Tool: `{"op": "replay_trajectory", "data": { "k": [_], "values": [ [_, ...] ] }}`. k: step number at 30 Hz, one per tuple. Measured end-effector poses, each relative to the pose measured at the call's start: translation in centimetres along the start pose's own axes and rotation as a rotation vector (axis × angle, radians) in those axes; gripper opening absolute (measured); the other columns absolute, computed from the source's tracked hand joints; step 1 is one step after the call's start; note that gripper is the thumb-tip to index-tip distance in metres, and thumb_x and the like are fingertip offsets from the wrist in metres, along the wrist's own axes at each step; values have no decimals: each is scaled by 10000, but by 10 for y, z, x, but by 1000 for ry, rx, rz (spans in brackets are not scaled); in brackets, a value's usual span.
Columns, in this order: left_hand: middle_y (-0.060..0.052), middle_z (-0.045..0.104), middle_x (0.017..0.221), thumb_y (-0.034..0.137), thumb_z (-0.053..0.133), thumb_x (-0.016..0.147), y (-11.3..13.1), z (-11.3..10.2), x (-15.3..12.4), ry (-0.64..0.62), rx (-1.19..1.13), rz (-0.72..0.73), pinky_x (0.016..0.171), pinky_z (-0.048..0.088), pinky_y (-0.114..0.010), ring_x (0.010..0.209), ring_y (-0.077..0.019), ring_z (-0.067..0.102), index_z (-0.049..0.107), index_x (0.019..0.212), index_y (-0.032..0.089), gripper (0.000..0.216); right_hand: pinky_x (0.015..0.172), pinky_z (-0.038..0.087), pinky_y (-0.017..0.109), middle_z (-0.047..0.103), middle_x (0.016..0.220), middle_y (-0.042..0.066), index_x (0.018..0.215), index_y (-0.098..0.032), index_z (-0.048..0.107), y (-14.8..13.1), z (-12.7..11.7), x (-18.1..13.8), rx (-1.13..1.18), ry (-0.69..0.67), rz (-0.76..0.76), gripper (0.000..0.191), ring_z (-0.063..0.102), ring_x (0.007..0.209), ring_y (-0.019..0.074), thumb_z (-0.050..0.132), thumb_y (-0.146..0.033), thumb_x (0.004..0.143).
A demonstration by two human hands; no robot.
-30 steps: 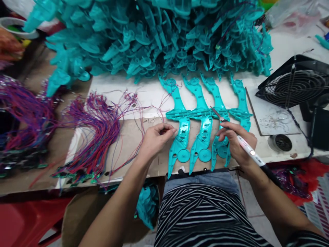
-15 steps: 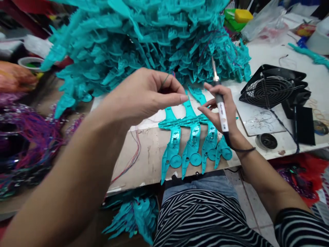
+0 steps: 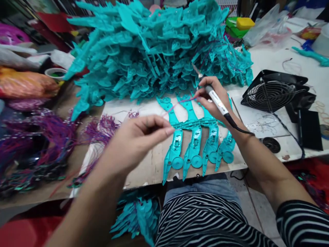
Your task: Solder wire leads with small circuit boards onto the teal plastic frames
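My right hand [image 3: 216,97] grips a soldering iron [image 3: 218,102] with a white-labelled handle, its metal tip pointing up and left. Thin pink-purple wires [image 3: 185,100] run from the fingertips of that hand down toward my left hand [image 3: 144,142], blurring near it. The left thumb and fingers are pinched together at the wires' lower end. Below the hands, several turquoise plastic parts [image 3: 194,139] lie side by side in a row, each with a round disc near the table's front edge. Silvery shiny patches show on their middles.
A tall heap of turquoise parts [image 3: 164,44] fills the back. Bundles of purple wires [image 3: 48,144] lie at left. On the right stand a black fan [image 3: 272,89], a small round tin [image 3: 271,145] and a dark flat box [image 3: 310,129]. More turquoise parts [image 3: 140,216] sit below the table.
My left hand has moved left and down, away from the turquoise row. My right hand has shifted slightly up and left with the iron. Wires now show stretched between the hands.
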State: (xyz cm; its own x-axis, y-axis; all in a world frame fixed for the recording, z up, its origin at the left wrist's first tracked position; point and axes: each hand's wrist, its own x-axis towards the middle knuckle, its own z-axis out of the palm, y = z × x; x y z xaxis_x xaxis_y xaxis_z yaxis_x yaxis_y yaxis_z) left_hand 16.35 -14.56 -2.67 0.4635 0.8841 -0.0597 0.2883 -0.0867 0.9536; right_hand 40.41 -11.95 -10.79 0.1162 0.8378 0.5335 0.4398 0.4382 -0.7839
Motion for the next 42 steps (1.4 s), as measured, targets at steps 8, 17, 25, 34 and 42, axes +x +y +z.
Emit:
{"op": "replay_trajectory", "data": {
  "k": [8,17,25,34,42],
  "values": [
    [7,576,593,361,654,695,-113,75,0,44,-4,-237,522,370,-228,559,-121,486,631,670,162,201,754,514,288,718,955,26,1037,-192,649,24,1,-18,-256,-205,36,208,651,788,133,614,-331,887],
    [40,477,519,431,664,700,-129,84,-1,36,14,-291,497,284,-236,499,-110,392,675,716,160,271,691,564,322,734,812,40,922,-206,720,-42,-21,-143,-138,12,-29,111,682,743,157,619,-193,879],
    [-2,624,589,329,651,705,-126,91,0,75,69,-274,547,386,-246,556,-136,523,663,657,173,164,623,564,295,724,762,53,929,-190,701,-37,-10,-165,-140,-45,-117,184,665,694,154,592,-71,842],
    [7,644,578,265,644,717,-120,93,0,95,113,-279,535,388,-248,519,-131,542,655,646,178,113,622,558,286,659,694,28,968,-197,687,-29,-8,-165,-189,-118,-241,189,635,683,149,590,-93,844],
    [12,636,577,252,641,724,-121,93,0,79,105,-276,545,383,-248,530,-131,543,655,656,174,104,623,562,289,654,710,33,1009,-197,682,-24,-11,-166,-217,-182,-320,203,636,705,157,597,-117,842]
  ]
}}
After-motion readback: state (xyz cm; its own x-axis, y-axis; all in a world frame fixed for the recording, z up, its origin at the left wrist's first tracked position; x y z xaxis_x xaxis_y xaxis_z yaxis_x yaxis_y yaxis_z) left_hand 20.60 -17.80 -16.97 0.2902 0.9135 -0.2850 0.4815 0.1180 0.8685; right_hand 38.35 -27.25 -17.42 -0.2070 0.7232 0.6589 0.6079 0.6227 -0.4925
